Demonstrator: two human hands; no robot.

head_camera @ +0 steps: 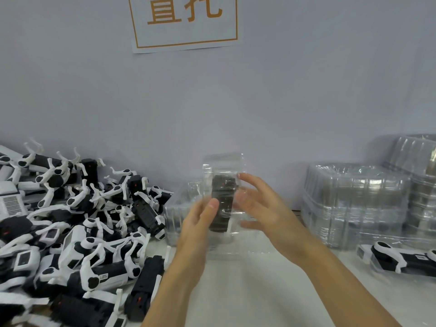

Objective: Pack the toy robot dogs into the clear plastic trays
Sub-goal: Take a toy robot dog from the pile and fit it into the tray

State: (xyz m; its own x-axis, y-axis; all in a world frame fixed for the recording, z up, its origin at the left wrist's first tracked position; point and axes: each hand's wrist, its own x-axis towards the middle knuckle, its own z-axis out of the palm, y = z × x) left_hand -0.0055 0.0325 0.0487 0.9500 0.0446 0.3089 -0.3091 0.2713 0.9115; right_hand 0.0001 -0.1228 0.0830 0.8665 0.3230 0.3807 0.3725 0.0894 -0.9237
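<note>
A clear plastic tray (224,197) is held upright above the tabletop (247,291), with a black toy robot dog (221,204) inside it. The left hand (200,223) grips the tray's left side, thumb pressed on its front; the right hand (257,204) is open, fingers spread at its right edge. More toy dogs lie heaped (77,220) at the left, reaching the near edge. Stacked empty trays (354,204) stand at the right by the wall, with a packed tray (401,260) before them. Bare tabletop lies between.
</note>
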